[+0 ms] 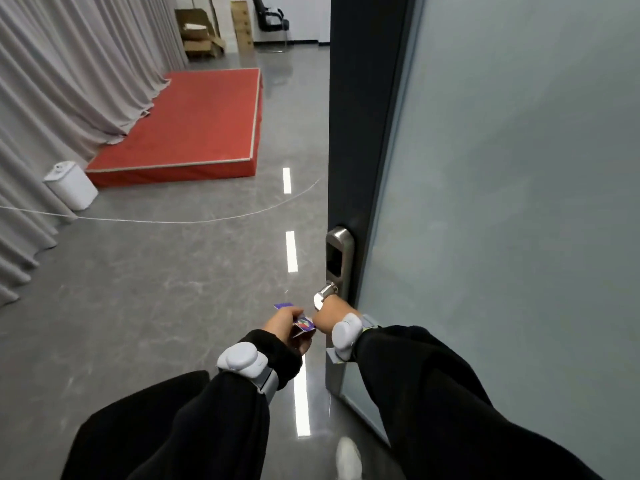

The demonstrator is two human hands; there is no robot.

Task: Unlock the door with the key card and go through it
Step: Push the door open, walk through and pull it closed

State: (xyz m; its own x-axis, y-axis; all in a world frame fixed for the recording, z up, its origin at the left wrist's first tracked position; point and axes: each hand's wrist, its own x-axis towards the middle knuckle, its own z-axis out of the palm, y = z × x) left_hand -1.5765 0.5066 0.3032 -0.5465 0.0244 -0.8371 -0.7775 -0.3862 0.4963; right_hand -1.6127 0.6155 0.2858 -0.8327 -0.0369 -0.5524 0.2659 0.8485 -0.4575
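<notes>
Two hands engaged | right hand (329, 315) grip closed on silver lever handle (323, 294) of dark-framed frosted-glass door (485, 202), ajar | left hand (289, 322) grip pinching purple key card (303, 323) just beside | unlocking judged done; walking through remains.

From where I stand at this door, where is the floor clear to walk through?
Straight ahead, the grey floor is bare between the door edge and the red platform. A thin white cord crosses it. Left is crowded: curtains and a white bin. Boxes and a chair line the far wall.
</notes>
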